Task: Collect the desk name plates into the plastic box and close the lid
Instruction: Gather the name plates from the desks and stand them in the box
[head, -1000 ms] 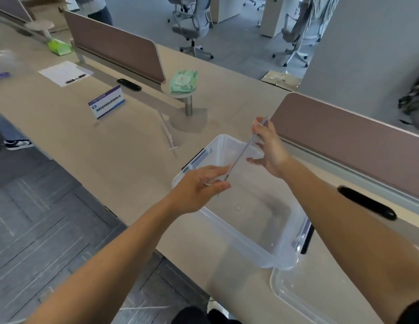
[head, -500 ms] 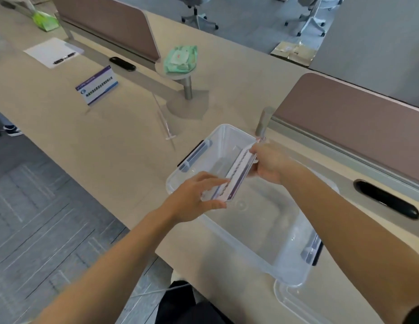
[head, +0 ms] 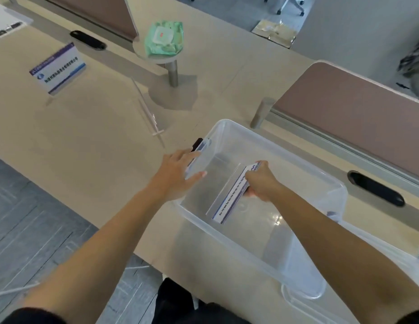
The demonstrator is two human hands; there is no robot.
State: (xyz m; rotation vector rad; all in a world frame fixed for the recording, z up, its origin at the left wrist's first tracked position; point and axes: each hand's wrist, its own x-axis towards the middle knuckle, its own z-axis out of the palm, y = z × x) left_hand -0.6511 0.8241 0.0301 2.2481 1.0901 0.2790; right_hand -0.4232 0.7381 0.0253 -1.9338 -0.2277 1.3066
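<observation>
The beige desk (head: 91, 141) carries a clear plastic box (head: 281, 150), open-topped, at its near edge. Inside the box lies a name plate (head: 229, 197), a clear acrylic holder with a white card bearing blue-purple bands and one line of print, tilted with its near end low. The right hand (head: 262, 183) grips its far end, the left hand (head: 178, 174) rests with straight fingers on the box's left rim, and a second name plate (head: 57, 67) stands well apart on the desk to the left.
</observation>
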